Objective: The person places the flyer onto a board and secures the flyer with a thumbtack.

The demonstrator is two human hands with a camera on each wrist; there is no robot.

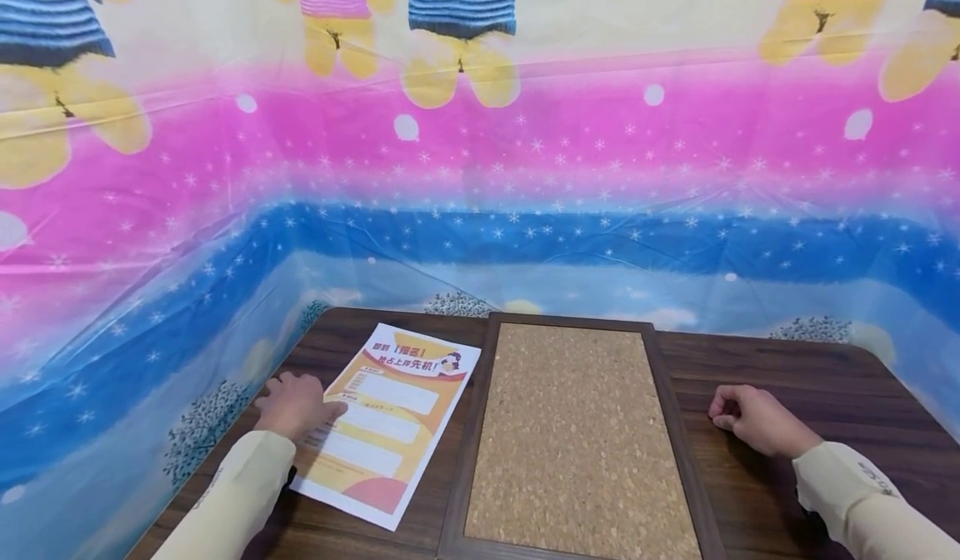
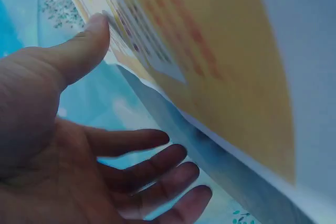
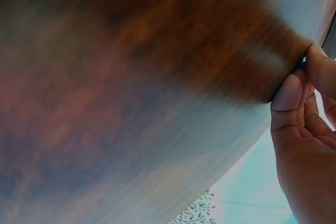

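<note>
A printed flyer (image 1: 382,427), orange and white with red lettering, lies slanted on the left part of the table. My left hand (image 1: 296,406) is at its left edge, thumb on the sheet. In the left wrist view the fingers of that hand (image 2: 105,161) are spread below the paper's edge. A cork board (image 1: 577,443) with a dark brown frame lies flat to the right of the flyer. Beyond the board, my right hand (image 1: 761,418) rests on the tabletop, loosely curled. Its fingertips (image 3: 287,93) touch the wood, and nothing plainly shows in its grasp.
The dark wood-grain table (image 1: 810,377) has rounded far corners. A patterned cloth (image 1: 480,168) in pink and blue, with printed bears and snowflakes, hangs behind it and along its left side.
</note>
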